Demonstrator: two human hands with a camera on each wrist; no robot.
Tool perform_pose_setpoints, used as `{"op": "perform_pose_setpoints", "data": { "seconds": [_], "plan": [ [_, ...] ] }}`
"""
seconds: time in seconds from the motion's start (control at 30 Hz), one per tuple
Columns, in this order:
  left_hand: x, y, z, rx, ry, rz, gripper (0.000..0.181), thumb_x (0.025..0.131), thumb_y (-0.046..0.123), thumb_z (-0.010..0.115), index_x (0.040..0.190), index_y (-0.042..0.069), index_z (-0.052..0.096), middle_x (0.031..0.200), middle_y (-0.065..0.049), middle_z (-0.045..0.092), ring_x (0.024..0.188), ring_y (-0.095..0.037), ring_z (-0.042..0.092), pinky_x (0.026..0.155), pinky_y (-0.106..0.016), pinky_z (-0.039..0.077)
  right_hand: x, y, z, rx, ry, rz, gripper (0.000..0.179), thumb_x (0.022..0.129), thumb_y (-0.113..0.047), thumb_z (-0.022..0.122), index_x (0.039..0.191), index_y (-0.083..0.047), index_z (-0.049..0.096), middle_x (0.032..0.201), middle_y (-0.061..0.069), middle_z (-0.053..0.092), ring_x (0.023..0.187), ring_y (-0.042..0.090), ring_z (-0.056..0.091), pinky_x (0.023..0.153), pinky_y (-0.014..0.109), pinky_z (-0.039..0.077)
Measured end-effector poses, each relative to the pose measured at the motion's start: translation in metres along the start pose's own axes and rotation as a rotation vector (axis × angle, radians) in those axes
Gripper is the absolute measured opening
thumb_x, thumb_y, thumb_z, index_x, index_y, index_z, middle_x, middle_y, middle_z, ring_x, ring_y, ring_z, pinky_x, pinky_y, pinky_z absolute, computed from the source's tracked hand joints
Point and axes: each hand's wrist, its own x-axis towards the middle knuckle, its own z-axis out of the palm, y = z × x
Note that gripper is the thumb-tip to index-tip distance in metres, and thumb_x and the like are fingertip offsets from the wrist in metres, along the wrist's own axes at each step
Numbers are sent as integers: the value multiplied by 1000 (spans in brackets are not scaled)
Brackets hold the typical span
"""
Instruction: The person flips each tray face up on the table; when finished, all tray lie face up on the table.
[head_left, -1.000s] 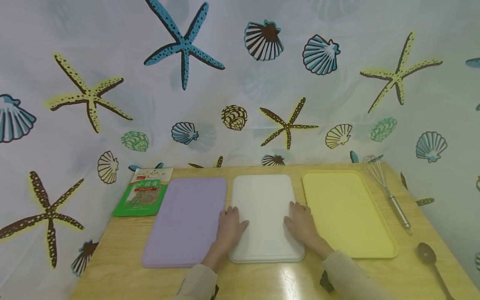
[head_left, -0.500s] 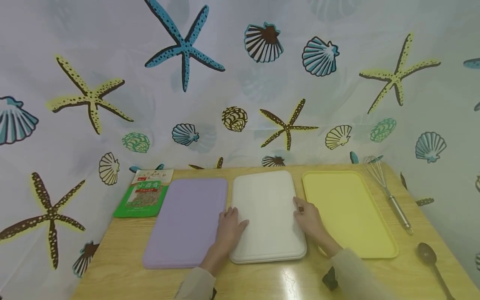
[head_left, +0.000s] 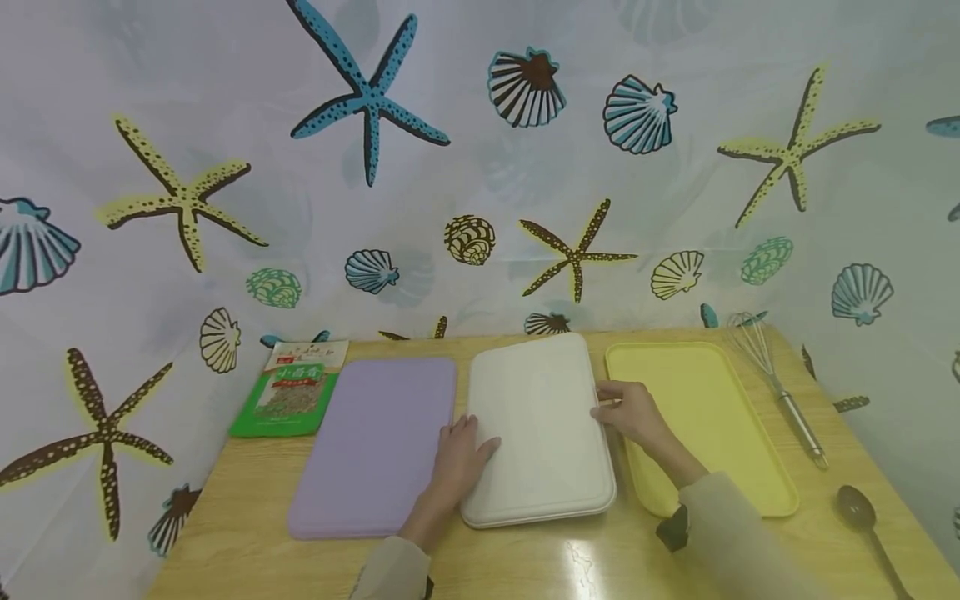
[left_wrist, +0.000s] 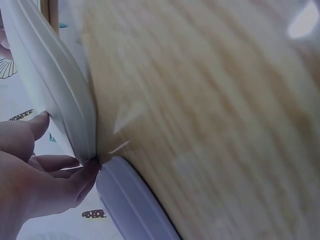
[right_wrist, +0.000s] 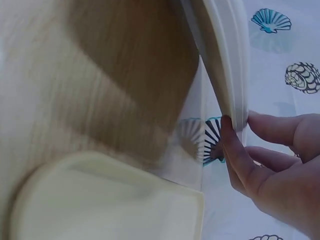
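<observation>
White rectangular tray with rounded corners [head_left: 536, 417], held at the centre of a pale wood-grained table [head_left: 517, 571] and tilted, its right side raised above the surface and its left side set low. The left edge, near nine o'clock, is held by the left hand [head_left: 459, 457], with the thumb laid on the face and the fingertips at the rim. The right edge, between two and three o'clock, is pinched narrowly between thumb and fingers of the right hand [head_left: 636, 414]. With the white tray taken as the dial's centre, a lilac rounded rectangular tray [head_left: 375, 450] is seen at nine o'clock, with a green-and-white printed packet [head_left: 288, 396] just past nine beyond it. At three o'clock a shallow yellow rectangular tray with a raised rim [head_left: 697, 433] is placed; farther out, a metal wire whisk [head_left: 783, 400] is shown just before three, and a brown spoon [head_left: 855, 507] between three and four.
</observation>
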Motion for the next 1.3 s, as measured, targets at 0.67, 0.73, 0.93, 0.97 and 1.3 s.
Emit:
{"op": "perform_pose_setpoints", "data": {
  "seconds": [0.67, 0.73, 0.93, 0.97, 1.3],
  "plan": [
    [-5, 3, -7, -162, -63, -8, 62, 97, 30, 57, 139, -12, 40, 148, -31, 30, 137, -48, 26, 114, -56, 21, 9, -34, -17, 88, -60, 56, 53, 86, 0, 66, 134, 13, 47, 119, 31, 58, 89, 23, 66, 78, 33, 59],
    [-7, 3, -8, -181, -69, -3, 62, 96, 30, 58, 139, -12, 40, 149, -31, 29, 137, -48, 26, 114, -57, 22, 9, -36, -17, 101, -59, 50, 54, 86, 1, 67, 134, 13, 47, 118, 31, 58, 87, 22, 66, 78, 34, 59],
    [-20, 2, -15, -195, -114, 43, 64, 94, 33, 61, 140, -7, 42, 150, -30, 28, 138, -47, 26, 113, -59, 22, 9, -38, -17, 106, -51, 44, 53, 85, 1, 67, 133, 12, 48, 116, 30, 59, 81, 17, 65, 78, 35, 59],
    [-23, 2, -17, -193, -127, 51, 65, 93, 35, 62, 140, -6, 43, 150, -29, 28, 138, -47, 26, 113, -59, 22, 9, -38, -17, 107, -46, 45, 53, 85, 1, 67, 133, 12, 49, 115, 30, 59, 80, 17, 65, 78, 35, 59],
    [-47, 9, -26, -209, -281, 78, 94, 78, 47, 75, 147, -2, 33, 155, -28, 13, 139, -50, 19, 110, -63, 22, 9, -41, -18, 60, -26, 38, 52, 84, 0, 67, 132, 10, 51, 113, 28, 61, 81, 17, 64, 78, 39, 59]
  ]
}}
